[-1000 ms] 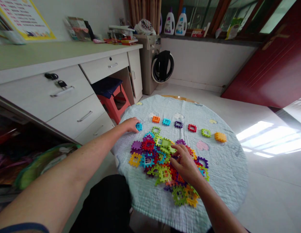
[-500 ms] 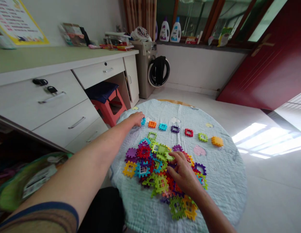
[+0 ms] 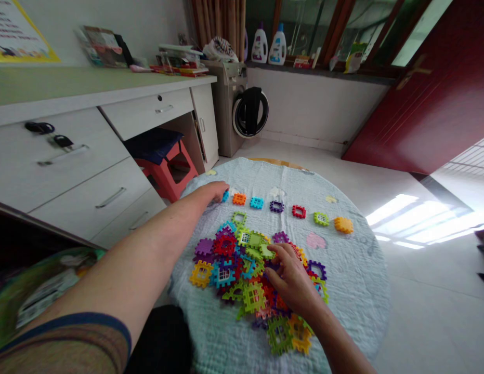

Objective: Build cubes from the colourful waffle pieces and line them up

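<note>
At the left end of a row of small plastic pieces, my left hand [image 3: 217, 191] has its fingers closed on a blue interlocking building block [image 3: 225, 196], which they partly cover. An orange block [image 3: 239, 199] lies just beside it. Further right along the row come a light blue block [image 3: 256, 202], a purple frame [image 3: 276, 206], a red frame [image 3: 299, 211], a green block [image 3: 321, 218] and a yellow block [image 3: 343, 225]. My right hand [image 3: 291, 272] rests over the mixed pile of blocks [image 3: 254, 296], thumb and fingers apart, fingertips near a pale green piece [image 3: 267, 251].
A quilted pale blue cloth [image 3: 354, 291] covers the round table. White drawers [image 3: 120, 195] and a red stool [image 3: 169, 171] stand to the left. Behind are a washing machine [image 3: 226, 109] with its door ajar and a red door [image 3: 417, 98].
The view has shifted slightly, so the table appears a little further left. Both hands keep nearly the same places: left at the blue block, right over the pile.
</note>
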### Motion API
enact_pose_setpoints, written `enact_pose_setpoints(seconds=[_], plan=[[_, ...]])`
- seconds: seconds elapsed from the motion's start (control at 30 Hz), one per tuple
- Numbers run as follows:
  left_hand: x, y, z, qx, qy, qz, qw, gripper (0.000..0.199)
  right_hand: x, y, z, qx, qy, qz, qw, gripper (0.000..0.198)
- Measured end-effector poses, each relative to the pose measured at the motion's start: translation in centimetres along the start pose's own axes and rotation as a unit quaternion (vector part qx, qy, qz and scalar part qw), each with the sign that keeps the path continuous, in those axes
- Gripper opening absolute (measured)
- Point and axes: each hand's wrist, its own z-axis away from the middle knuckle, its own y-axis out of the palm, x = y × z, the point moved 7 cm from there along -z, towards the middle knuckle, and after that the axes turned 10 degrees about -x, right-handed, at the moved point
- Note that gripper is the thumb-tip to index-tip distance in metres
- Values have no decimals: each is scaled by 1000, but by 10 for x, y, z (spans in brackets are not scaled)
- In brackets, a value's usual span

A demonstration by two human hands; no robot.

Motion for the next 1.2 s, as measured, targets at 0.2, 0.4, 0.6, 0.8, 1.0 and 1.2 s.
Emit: enact_pose_setpoints(seconds=[0.2, 0.4, 0.6, 0.8, 1.0, 1.2], plan=[[-1, 2, 3, 11, 1, -31, 999, 61, -1, 0, 0, 3, -8, 7, 1000, 37], [-1, -6, 17, -15, -20, -37, 999, 94, -4, 1, -2, 12, -6, 21, 1000, 37], [-30, -21, 75, -94, 11, 47, 994, 80, -4, -2, 0, 17, -4, 24, 1000, 36], [-66, 8, 146, 4, 51, 162, 986, 43, 4, -2, 1, 18, -30, 35, 999, 31], [-76, 10, 162, -83, -44, 253, 963, 52, 3, 4, 4, 36, -34, 44, 998, 30], [-87, -7, 168, -137, -72, 313, 937, 41, 0, 3, 3, 45, -40, 52, 997, 31]])
